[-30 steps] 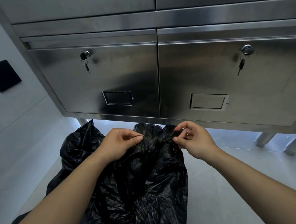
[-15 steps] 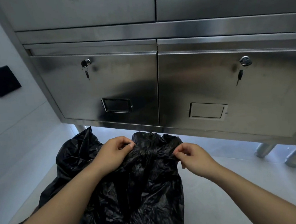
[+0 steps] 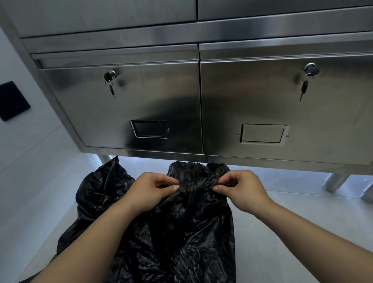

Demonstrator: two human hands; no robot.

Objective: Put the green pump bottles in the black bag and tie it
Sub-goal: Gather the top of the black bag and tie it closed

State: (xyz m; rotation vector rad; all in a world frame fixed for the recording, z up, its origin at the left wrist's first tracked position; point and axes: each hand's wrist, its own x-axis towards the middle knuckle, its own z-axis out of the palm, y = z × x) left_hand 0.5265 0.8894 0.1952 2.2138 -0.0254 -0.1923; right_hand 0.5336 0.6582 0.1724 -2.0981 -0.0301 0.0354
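A crumpled black bag (image 3: 168, 245) lies on the pale floor in front of me, its top gathered up between my hands. My left hand (image 3: 150, 191) pinches the bag's top edge from the left with thumb and forefinger. My right hand (image 3: 240, 187) pinches the same gathered edge from the right. A second flap of black plastic (image 3: 103, 186) sticks up behind my left wrist. No green pump bottle shows anywhere; the inside of the bag is hidden.
A stainless steel cabinet (image 3: 268, 101) with two locked doors, keys hanging in the locks, stands just beyond the bag on metal legs (image 3: 335, 181). A white wall with a black square plate (image 3: 5, 100) runs along the left. Grey floor (image 3: 303, 232) stretches to the right.
My hands and the bag's top have sunk a little lower in view as my head tilted up. Both hands have kept pinching the gathered plastic and shifted their fingers on it.
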